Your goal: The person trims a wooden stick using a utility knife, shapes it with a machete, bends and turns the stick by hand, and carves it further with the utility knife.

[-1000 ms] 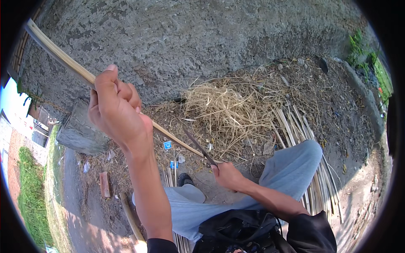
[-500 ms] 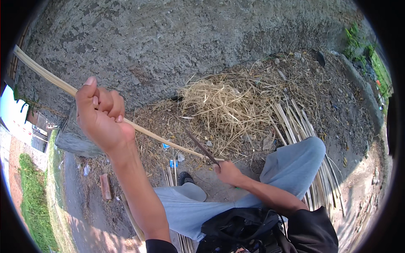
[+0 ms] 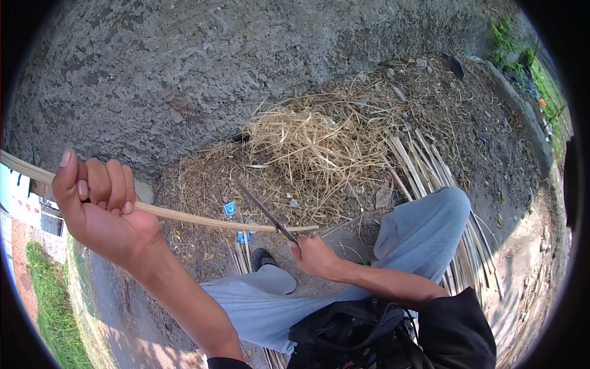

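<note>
My left hand [image 3: 104, 203] is closed around a long pale bamboo strip [image 3: 203, 219], raised at the left. From the fist the strip runs out past the left rim and slopes down to the right, its tip just beyond my right hand [image 3: 316, 257]. That hand grips a dark, narrow knife [image 3: 261, 206], whose handle is hidden in the fingers. The blade crosses the strip close to its right end and appears to touch it, pointing up and left.
A heap of straw-like shavings [image 3: 301, 144] lies against the rough grey wall [image 3: 203, 67]. Long split strips [image 3: 424, 166] are stacked beside and behind my bent right knee [image 3: 424, 221]. More thin strips [image 3: 241, 255] lie near my shoe [image 3: 264, 258]. Small blue wrappers [image 3: 230, 208] litter the ground.
My left hand has moved left and down with the strip, which now lies flatter. My right hand and the knife have shifted slightly left, so the blade crosses a bit farther from the strip's tip.
</note>
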`<state>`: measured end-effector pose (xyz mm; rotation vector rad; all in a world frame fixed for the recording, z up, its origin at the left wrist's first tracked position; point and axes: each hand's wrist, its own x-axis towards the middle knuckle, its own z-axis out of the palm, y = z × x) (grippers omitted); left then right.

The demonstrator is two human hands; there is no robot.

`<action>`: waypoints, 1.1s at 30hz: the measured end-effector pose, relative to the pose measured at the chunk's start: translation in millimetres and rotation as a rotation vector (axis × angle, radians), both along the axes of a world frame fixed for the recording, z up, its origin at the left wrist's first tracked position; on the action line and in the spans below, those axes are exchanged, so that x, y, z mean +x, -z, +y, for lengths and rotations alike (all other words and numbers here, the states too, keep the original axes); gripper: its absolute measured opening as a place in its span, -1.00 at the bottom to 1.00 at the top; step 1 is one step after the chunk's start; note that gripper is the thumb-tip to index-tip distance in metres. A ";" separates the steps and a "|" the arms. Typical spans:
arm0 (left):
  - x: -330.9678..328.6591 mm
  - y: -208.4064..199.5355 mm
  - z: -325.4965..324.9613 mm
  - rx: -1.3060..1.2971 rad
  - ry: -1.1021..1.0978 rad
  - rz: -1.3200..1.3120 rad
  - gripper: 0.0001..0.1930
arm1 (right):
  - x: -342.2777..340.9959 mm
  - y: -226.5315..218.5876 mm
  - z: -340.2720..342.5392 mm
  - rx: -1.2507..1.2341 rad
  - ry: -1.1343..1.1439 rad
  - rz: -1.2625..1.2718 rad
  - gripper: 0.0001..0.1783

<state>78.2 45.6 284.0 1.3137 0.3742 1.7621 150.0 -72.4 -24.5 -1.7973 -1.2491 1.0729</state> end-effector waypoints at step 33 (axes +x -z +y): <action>-33.5 9.3 -21.1 0.002 -0.361 -0.038 -0.61 | 5.4 147.7 2.4 -0.240 -0.009 -0.053 -0.59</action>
